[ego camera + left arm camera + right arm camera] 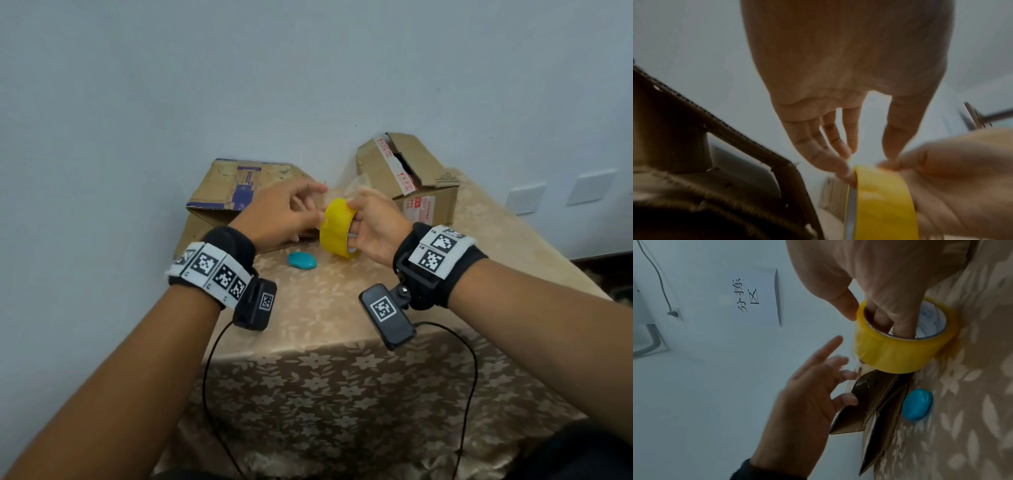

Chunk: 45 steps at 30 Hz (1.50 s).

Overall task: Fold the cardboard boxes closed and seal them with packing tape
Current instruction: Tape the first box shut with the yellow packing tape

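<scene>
Tape roll [337, 229], yellow: right hand [376, 226] grips it through the core, left hand [279, 216] open-fingered picking at its edge; risk, loose end tearing or re-sticking.

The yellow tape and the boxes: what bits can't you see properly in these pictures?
- Free end of the tape roll: head view, too small; left wrist view, blurred.
- Left hand fingertips: whether they touch the tape; blurred in the wrist views.
- Inside the right box: head view, dark gap between its flaps.
- Left box front: head view, the left hand covers it.
- Blue object: what it is cannot be told.
</scene>
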### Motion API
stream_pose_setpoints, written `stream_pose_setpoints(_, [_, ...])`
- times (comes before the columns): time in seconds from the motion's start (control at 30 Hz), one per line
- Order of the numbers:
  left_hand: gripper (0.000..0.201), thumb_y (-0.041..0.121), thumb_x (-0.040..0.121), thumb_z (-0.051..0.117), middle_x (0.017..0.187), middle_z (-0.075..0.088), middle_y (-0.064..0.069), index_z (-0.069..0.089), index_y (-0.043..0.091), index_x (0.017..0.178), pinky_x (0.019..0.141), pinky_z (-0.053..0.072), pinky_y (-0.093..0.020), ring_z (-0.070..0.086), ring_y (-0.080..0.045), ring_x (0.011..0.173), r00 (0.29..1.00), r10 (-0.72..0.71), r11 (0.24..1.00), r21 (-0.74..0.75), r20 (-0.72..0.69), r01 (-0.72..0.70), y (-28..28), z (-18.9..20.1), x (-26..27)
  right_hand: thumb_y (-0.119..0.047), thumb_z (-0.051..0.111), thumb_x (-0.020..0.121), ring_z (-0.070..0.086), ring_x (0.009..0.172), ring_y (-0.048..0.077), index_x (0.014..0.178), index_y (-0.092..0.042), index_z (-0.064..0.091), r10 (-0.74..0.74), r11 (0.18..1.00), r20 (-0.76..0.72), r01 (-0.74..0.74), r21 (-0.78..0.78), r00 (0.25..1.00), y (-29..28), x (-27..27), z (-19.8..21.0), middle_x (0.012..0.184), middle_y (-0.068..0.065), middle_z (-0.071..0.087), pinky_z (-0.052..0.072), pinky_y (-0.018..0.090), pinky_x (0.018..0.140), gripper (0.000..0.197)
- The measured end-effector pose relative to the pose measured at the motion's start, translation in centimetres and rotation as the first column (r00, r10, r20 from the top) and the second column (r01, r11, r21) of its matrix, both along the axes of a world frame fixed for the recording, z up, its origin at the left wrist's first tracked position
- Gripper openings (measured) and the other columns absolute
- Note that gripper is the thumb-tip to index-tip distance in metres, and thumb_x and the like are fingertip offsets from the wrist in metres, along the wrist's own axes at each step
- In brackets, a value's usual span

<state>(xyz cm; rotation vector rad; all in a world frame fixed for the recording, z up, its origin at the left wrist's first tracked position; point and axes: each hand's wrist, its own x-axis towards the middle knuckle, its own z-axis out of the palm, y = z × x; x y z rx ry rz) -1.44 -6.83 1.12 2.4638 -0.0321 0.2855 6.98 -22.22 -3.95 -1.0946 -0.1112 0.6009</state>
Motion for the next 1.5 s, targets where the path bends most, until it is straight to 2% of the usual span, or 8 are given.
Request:
stream_pose_setpoints(0.17, [0.068, 0.039, 0.070, 0.091, 0.115, 0.061, 0.005, 0.066, 0.025, 0.131, 0.087, 0.057, -0.036, 0.066, -0.009, 0.093, 0.999, -0.036, 0.958, 0.286, 0.037, 0.024, -0.2, -1.7, 0.1, -0.004, 0.043, 0.104, 0.075, 0.101, 0.039, 0.151, -0.025, 0.032, -0.002, 1.000, -0.018, 0.003, 0.022, 1.000, 0.3, 0.4, -0.1, 0.125, 0.025, 0.068, 0.062, 0.050, 0.072, 0.052])
stream_pose_setpoints(0.3, [0.031, 0.029, 0.075, 0.089, 0.098, 0.070, 0.007, 0.079, 0.022, 0.104, 0.078, 0.058, -0.037, 0.068, -0.005, 0.081, 0.973, -0.036, 0.939, 0.340, 0.227, -0.045, -0.4, -1.5, 0.3, -0.016, 0.047, 0.106, 0.077, 0.089, 0.032, 0.153, -0.016, 0.040, -0.027, 1.000, -0.043, 0.026, -0.017, 0.999, 0.5, 0.3, -0.1, 0.120, 0.021, 0.071, 0.062, 0.049, 0.065, 0.047])
stream_pose_setpoints(0.43, [0.009, 0.027, 0.083, 0.082, 0.086, 0.071, 0.008, 0.077, 0.021, 0.087, 0.074, 0.057, -0.039, 0.067, -0.007, 0.078, 0.959, -0.034, 0.923, 0.376, 0.281, -0.078, -0.7, -1.6, 0.5, -0.012, 0.053, 0.104, 0.073, 0.070, 0.022, 0.141, -0.018, 0.044, -0.023, 1.000, -0.029, 0.023, 0.003, 0.999, 0.1, 0.5, -0.5, 0.079, 0.006, 0.075, 0.060, 0.050, 0.078, 0.039])
stream_pose_setpoints(0.57, [0.009, 0.029, 0.083, 0.068, 0.089, 0.063, 0.006, 0.069, 0.020, 0.082, 0.072, 0.055, -0.039, 0.061, -0.007, 0.078, 0.960, -0.099, 0.910, 0.415, 0.263, -0.019, -1.1, -1.6, 0.4, -0.003, 0.053, 0.102, 0.068, 0.107, 0.037, 0.148, -0.026, 0.039, -0.019, 1.000, -0.015, 0.020, 0.024, 1.000, 0.1, 0.1, -0.4, 0.127, 0.019, 0.065, 0.052, 0.066, 0.096, 0.053])
stream_pose_setpoints(0.73, [0.008, 0.030, 0.082, 0.060, 0.090, 0.060, 0.005, 0.063, 0.022, 0.082, 0.073, 0.053, -0.041, 0.057, -0.011, 0.080, 0.969, -0.146, 0.901, 0.432, 0.199, 0.047, -1.0, -1.9, 0.6, -0.003, 0.053, 0.103, 0.065, 0.118, 0.039, 0.148, -0.028, 0.041, -0.056, 0.998, -0.037, 0.056, 0.006, 0.998, 0.4, -0.1, -0.3, 0.134, 0.022, 0.061, 0.055, 0.060, 0.093, 0.053])
stream_pose_setpoints(1.07, [0.010, 0.018, 0.102, 0.058, 0.099, 0.066, -0.005, 0.061, 0.009, 0.099, 0.071, 0.045, -0.021, 0.060, -0.020, 0.089, 0.973, -0.227, 0.945, 0.250, 0.047, 0.209, 0.2, -2.1, 0.5, 0.003, 0.054, 0.100, 0.066, 0.118, 0.038, 0.148, -0.011, 0.044, -0.105, 0.994, -0.077, 0.104, -0.018, 0.991, 1.3, 0.0, -0.1, 0.131, 0.025, 0.063, 0.058, 0.053, 0.091, 0.051])
stream_pose_setpoints(1.33, [0.021, 0.014, 0.102, 0.059, 0.102, 0.071, 0.000, 0.056, 0.030, 0.089, 0.072, 0.052, -0.019, 0.064, -0.014, 0.095, 0.948, -0.313, 0.945, 0.121, 0.055, 0.304, 0.2, -1.6, -0.1, 0.003, 0.051, 0.100, 0.066, 0.116, 0.041, 0.132, 0.005, 0.056, -0.073, 0.997, -0.071, 0.073, -0.004, 0.995, 0.7, -0.1, 0.3, 0.130, 0.033, 0.062, 0.054, 0.059, 0.098, 0.032])
stream_pose_setpoints(1.5, [0.010, 0.018, 0.097, 0.058, 0.095, 0.073, -0.005, 0.057, 0.009, 0.091, 0.067, 0.054, -0.032, 0.061, -0.042, 0.086, 0.947, -0.318, 0.935, -0.182, -0.045, 0.305, 0.2, -1.7, -0.3, 0.000, 0.048, 0.103, 0.067, 0.070, 0.023, 0.119, 0.000, 0.057, -0.058, 0.998, -0.075, 0.058, -0.013, 0.995, 0.4, 0.0, 0.1, 0.072, 0.013, 0.068, 0.058, 0.037, 0.057, 0.018])
